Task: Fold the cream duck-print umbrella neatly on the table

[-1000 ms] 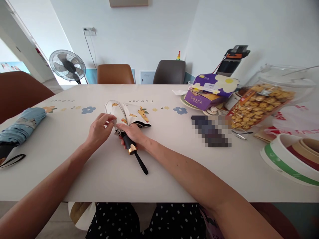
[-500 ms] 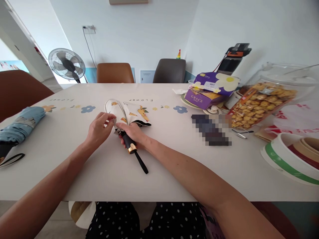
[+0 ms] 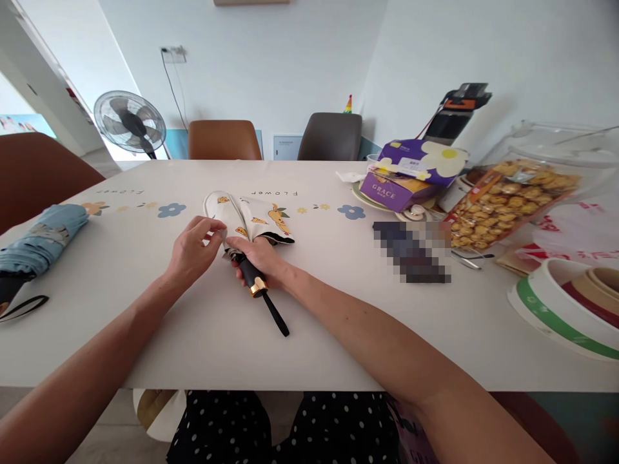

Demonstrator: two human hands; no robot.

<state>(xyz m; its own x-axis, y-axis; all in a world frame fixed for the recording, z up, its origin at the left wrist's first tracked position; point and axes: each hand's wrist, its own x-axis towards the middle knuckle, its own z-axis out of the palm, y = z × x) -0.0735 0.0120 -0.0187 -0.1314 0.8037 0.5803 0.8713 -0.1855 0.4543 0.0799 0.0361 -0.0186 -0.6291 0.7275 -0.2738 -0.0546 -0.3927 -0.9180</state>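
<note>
A folded white umbrella [image 3: 251, 220] with orange prints lies on the white table [image 3: 309, 309] in front of me. Its black handle [image 3: 251, 278] has a gold ring and a black wrist strap [image 3: 276, 316] trailing toward me. My right hand [image 3: 261, 259] is wrapped round the handle just below the canopy. My left hand [image 3: 193, 248] pinches a fold of the canopy fabric beside the right thumb.
A folded blue umbrella [image 3: 33, 248] lies at the table's left edge. At the right are a purple box [image 3: 406, 180], a bag of snacks [image 3: 507, 203], a dark blurred object [image 3: 411, 251] and stacked bowls [image 3: 565, 303]. Chairs and a fan [image 3: 129, 122] stand behind the table.
Almost nothing differs; both hands keep their hold on the white umbrella, with only a slight shift of the view.
</note>
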